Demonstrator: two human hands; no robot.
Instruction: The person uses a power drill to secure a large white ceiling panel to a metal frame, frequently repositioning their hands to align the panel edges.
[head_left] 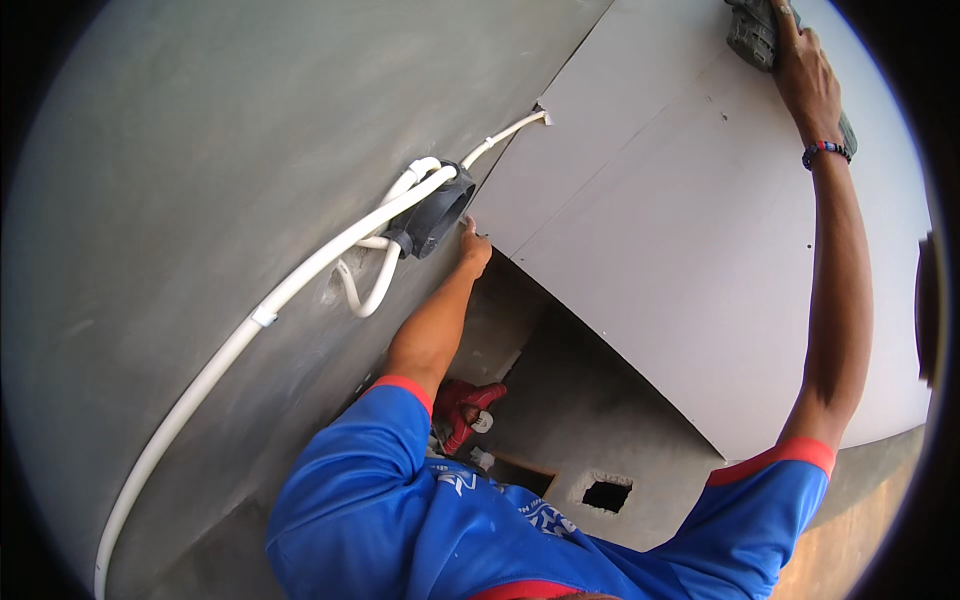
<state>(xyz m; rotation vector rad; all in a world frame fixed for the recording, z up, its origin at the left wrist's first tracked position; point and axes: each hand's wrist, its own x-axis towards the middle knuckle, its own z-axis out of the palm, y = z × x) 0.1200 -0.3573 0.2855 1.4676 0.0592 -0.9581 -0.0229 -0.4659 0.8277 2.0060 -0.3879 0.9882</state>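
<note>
A large pale flat board (640, 190) spans overhead, its left edge along the grey wall. At its lower left corner is my left hand (476, 248), just below a black round electrical box (436, 212). Its thumb points up and the other fingers are curled; what they hold, if anything, is hidden. High at the right, my right hand (806, 80) is wrapped round a dark grey-green power tool (752, 36), one finger stretched along its body. The tool's front end runs out of the picture, and another part of it shows behind the wrist.
White conduit (240, 340) runs down the grey wall (200, 150) from the black box, and a thinner length reaches the board's edge. Far below, a person (465, 412) in red with a light cap is seen. A rough square opening (607, 494) pierces the lower wall.
</note>
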